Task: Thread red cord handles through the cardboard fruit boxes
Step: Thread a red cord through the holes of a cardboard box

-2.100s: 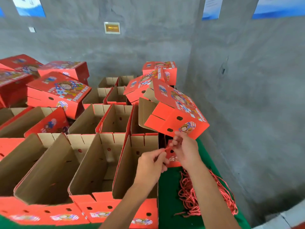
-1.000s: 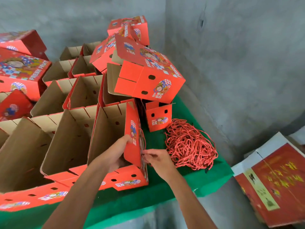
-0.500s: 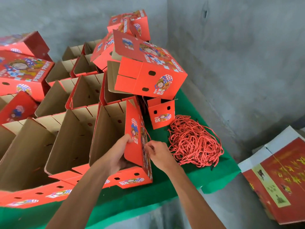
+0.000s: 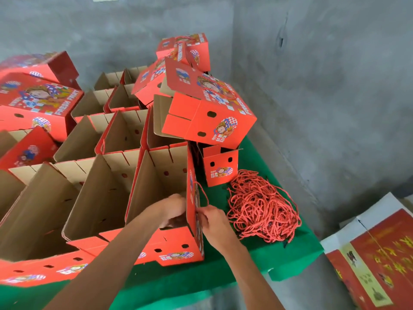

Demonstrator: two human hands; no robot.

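We see the left hand point(image 4: 172, 208) reaching inside the nearest open fruit box point(image 4: 161, 193), its grip blurred, so we cannot tell its state. The right hand point(image 4: 214, 222) pinches a red cord point(image 4: 202, 192) against the box's outer right wall. A heap of loose cords point(image 4: 261, 209) lies just beside on the green surface point(image 4: 290, 253).

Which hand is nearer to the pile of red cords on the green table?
Right. The right hand is just left of the cord pile, outside the open box; the left hand reaches inside that box, behind its wall.
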